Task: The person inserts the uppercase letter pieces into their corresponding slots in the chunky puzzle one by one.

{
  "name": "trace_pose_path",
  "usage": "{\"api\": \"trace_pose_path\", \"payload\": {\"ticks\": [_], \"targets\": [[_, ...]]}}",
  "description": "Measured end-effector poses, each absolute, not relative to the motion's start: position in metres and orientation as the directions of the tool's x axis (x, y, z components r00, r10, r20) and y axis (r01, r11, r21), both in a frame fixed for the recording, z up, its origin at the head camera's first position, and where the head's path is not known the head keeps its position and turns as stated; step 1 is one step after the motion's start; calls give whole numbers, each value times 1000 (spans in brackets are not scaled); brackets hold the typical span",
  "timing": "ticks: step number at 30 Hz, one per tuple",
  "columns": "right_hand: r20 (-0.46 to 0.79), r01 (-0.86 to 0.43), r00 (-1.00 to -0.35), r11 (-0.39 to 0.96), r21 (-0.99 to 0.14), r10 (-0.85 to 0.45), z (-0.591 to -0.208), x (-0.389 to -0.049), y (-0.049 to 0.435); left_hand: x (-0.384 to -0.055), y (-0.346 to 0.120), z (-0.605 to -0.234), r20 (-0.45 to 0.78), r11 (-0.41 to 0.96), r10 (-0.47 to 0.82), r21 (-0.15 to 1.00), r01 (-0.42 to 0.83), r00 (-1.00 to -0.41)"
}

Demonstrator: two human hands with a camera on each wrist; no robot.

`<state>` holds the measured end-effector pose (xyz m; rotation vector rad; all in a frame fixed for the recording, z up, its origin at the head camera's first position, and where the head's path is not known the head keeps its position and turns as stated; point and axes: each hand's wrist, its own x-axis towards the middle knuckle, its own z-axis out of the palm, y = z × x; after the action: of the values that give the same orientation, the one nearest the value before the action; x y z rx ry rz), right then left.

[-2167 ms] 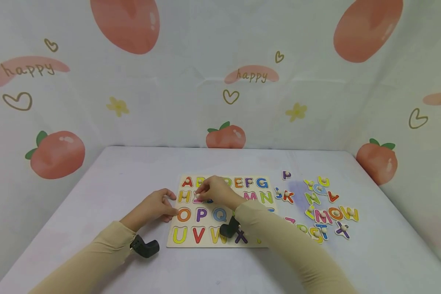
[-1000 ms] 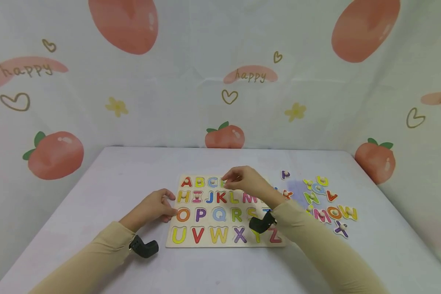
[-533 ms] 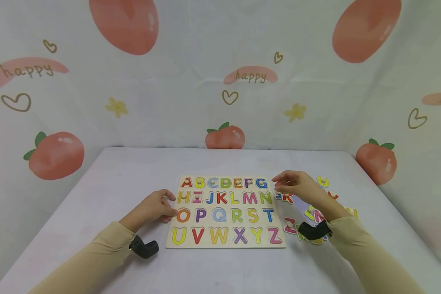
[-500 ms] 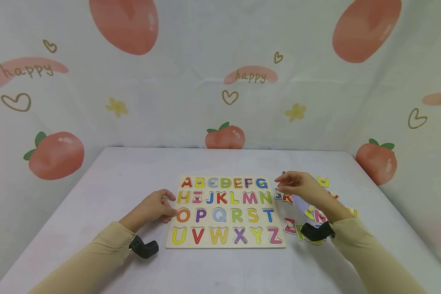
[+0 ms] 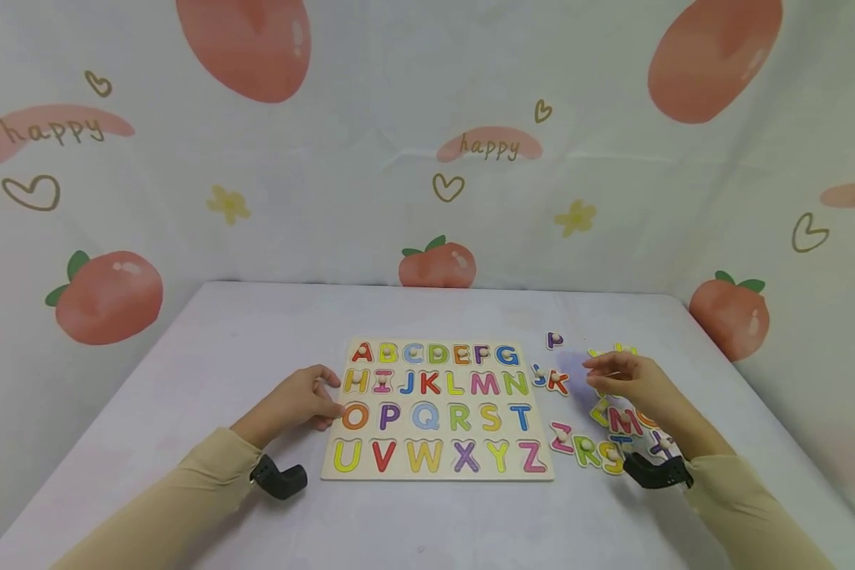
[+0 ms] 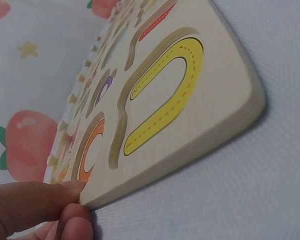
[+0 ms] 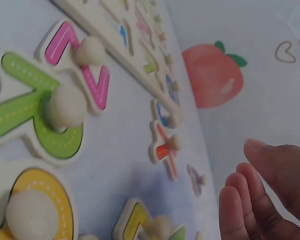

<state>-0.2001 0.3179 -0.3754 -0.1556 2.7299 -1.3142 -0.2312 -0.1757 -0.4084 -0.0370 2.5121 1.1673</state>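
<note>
A wooden alphabet puzzle board (image 5: 438, 400) lies flat on the table; knobbed pieces A to I fill its top row and the start of its second. My left hand (image 5: 295, 404) holds the board's left edge, the thumb (image 6: 65, 190) on top beside the orange O. Over the loose letters to the right hovers my right hand (image 5: 634, 384), its fingers relaxed and apart from the thumb, nothing between them. Nearest it are the red K (image 5: 558, 382), the blue J (image 5: 539, 375) and the pink M (image 5: 623, 421). It hides some letters beneath.
More knobbed letters lie right of the board: a purple P (image 5: 554, 340), pink Z (image 5: 561, 438), green R (image 5: 586, 451), yellow S (image 5: 613, 457) and purple X (image 5: 661, 445). A patterned cloth (image 5: 370, 229) hangs behind the table.
My right hand was at the pink I in the second row. It has let go and moved right, past the board, over the loose letters. The left hand stays put.
</note>
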Motion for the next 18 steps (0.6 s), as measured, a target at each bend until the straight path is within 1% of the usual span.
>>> {"api": "trace_pose_path", "payload": {"ticks": [3,7,13,18], "targets": [[-57,-44,-989,631,-774,-139,-381,-205,318,-231,-175,-408,-341,660,127,730,-177,-932],[-80,-44,-985,662,-749,-155,-384,-219,306,-231,-176,-407,-343,662,115,726,-185,-932],[-134,-26,-977,716,-698,-165,-384,-243,286,-231,-177,-407,-341,658,114,730,-186,-933],[-189,-28,-960,741,-671,-207,-390,-259,280,-230,-175,-407,-340,654,115,733,-186,-933]]}}
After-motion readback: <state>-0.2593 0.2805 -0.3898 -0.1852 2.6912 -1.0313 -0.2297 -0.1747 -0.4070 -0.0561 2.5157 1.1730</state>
